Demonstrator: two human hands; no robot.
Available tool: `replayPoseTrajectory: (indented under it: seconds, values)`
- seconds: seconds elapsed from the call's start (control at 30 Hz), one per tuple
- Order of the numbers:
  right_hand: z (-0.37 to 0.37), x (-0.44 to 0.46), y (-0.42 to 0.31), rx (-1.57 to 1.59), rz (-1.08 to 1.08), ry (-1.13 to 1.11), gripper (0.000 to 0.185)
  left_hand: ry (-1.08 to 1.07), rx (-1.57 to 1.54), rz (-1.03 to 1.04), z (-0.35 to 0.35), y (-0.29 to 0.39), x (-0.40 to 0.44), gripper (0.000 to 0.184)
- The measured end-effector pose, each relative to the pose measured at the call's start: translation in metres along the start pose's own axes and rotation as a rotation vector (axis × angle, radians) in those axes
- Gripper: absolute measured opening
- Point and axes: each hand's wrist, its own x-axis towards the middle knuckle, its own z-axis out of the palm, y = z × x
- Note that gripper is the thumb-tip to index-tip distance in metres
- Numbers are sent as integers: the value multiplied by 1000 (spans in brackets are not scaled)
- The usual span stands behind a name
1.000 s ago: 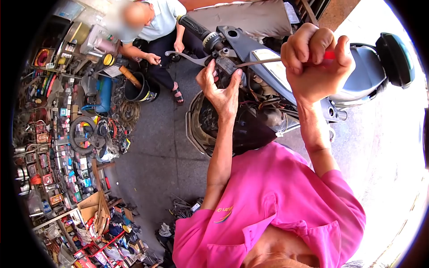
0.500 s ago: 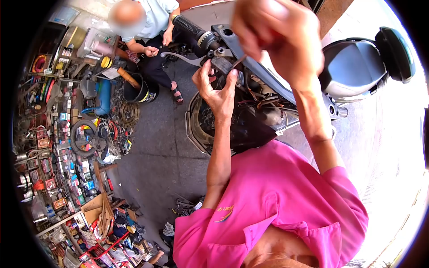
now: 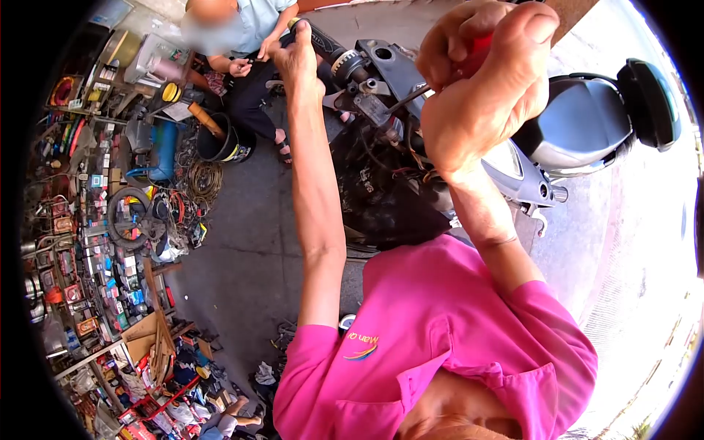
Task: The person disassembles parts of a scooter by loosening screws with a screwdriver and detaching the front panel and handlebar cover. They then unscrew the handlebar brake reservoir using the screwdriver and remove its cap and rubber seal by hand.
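Head view: holds the screwdriver (image 3: 409,98) in the tightly curled right hand (image 3: 480,110), slanting left and slightly near to the block (image 3: 372,108) between both hands, with the left hand (image 3: 299,72) beside the handgrip (image 3: 325,45), hold impossible to tell.

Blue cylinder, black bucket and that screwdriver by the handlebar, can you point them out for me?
Blue cylinder (image 3: 163,147): head view, middle of its side.
Black bucket (image 3: 240,152): head view, label on its outer wall.
Screwdriver (image 3: 409,98): head view, bare metal shaft.
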Motion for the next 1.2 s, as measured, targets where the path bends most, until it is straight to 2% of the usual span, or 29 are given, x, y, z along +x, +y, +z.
replayPoseTrajectory:
  seconds: [0.07, 0.1, 0.23, 0.37, 0.47, 0.53, 0.63, 0.67, 0.77, 0.87, 0.9, 0.93, 1.0, 1.07, 1.1, 1.13, 1.2]
  values:
    - [0, -3, 6, -27, -42, -6, 38, -34, -272, -126, 23, 1, -10, 44]
    - [-1, -1, 6, -15, -31, -29, 37, -113, -394, -164, 12, -34, 18, 41]
    - [-4, 4, 8, 57, 42, -158, 32, -118, -370, -130, 16, -28, 9, 37]
    - [-9, 9, 1, 198, 224, -413, 28, -49, -332, -147, 23, -19, 1, 37]
    - [-10, 19, -9, 302, 409, -715, 25, -44, -346, -144, 23, -24, 4, 37]
    - [-28, 37, 14, 519, 495, -1082, 21, -48, -364, -136, 21, -29, 6, 36]
    - [-30, 45, 25, 684, 395, -1370, 26, -25, -338, -163, 25, -28, -2, 37]
    - [-26, 47, 27, 705, 387, -1373, 26, -17, -328, -166, 25, -25, -4, 37]
    - [-14, 39, 14, 538, 473, -959, 28, -31, -262, -88, 24, -14, -5, 39]
    - [-14, 28, 7, 443, 482, -789, 31, -74, -127, 107, 10, -20, -16, 48]
    - [-15, 26, 3, 437, 475, -777, 31, 77, -4, 22, 5, -22, -24, 60]
    - [-15, 24, 1, 432, 468, -777, 32, 166, 120, 183, 11, -7, -50, 64]
    - [-12, 30, -3, 444, 463, -832, 34, 230, 285, 489, -3, -10, -70, 49]
    - [-7, 42, 0, 463, 476, -895, 35, 206, 235, 452, 1, 6, -110, 35]
    - [-3, 47, 3, 474, 488, -856, 36, 207, 427, 564, 4, 9, -125, 27]
    - [1, 51, 3, 462, 501, -817, 37, 131, 151, 517, 13, 16, -137, 25]
    - [3, 51, 0, 371, 523, -747, 38, 38, 131, 431, 22, 26, -156, 23]
